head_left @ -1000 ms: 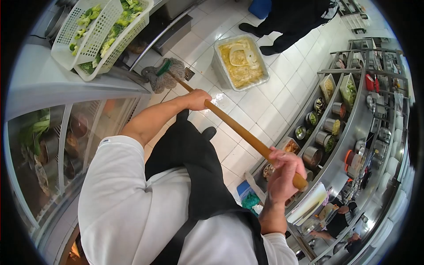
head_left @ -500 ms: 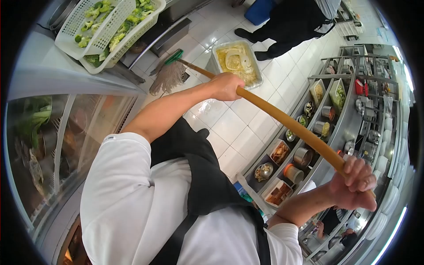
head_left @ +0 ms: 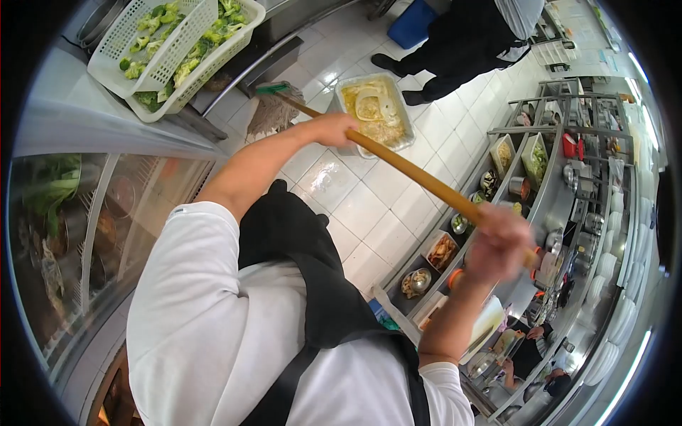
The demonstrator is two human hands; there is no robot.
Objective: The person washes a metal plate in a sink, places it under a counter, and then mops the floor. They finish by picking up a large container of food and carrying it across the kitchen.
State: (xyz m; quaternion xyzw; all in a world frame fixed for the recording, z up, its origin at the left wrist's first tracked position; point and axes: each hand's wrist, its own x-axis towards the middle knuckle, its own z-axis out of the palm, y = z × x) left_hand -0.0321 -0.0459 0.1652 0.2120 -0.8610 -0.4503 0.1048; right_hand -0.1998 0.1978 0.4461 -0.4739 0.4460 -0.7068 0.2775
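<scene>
A mop with a long wooden handle (head_left: pixel 419 173) slants across the view. Its grey string head (head_left: pixel 275 113), topped by a green clamp, lies on the tiles at the upper left. My left hand (head_left: pixel 334 130) is wrapped around the lower part of the handle. Near the handle's top end, my right hand (head_left: pixel 499 241) is closed around it, blurred by motion. Just beyond my left hand, a square metal container (head_left: pixel 410 128) on the floor holds yellowish liquid, pale food and a white ladle-like scoop that partly floats in it.
White baskets of broccoli (head_left: pixel 188 85) stand on a glass-front fridge (head_left: pixel 106 241) at left. A person in black trousers (head_left: pixel 455 42) stands past the container, by a blue bin (head_left: pixel 412 23). Along the right runs a steel counter (head_left: pixel 550 177) with food pans and bowls.
My right hand has swung left and up with the handle's top end. My left hand has shifted slightly left. The mop head has turned and spread on the floor.
</scene>
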